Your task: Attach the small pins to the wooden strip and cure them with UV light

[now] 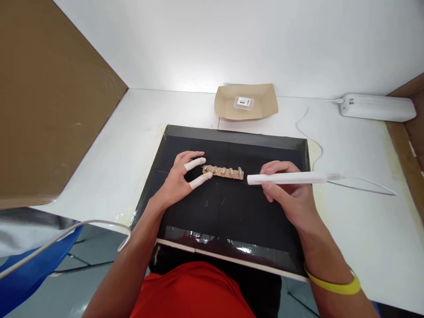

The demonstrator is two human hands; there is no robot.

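Note:
On the black mat lies a narrow tan strip bearing several shiny silvery pieces in a row. My left hand, with white covers on its thumb and index finger, pinches the strip's left end. My right hand grips a white pen-shaped device with a cord at its right end. The blunt left tip of the device is just right of the strip, apart from it.
Behind the mat sits a brown paper tray with a small labelled clear box inside. A white power block stands at the back right. A brown panel rises at the left, and a white cable hangs at the lower left.

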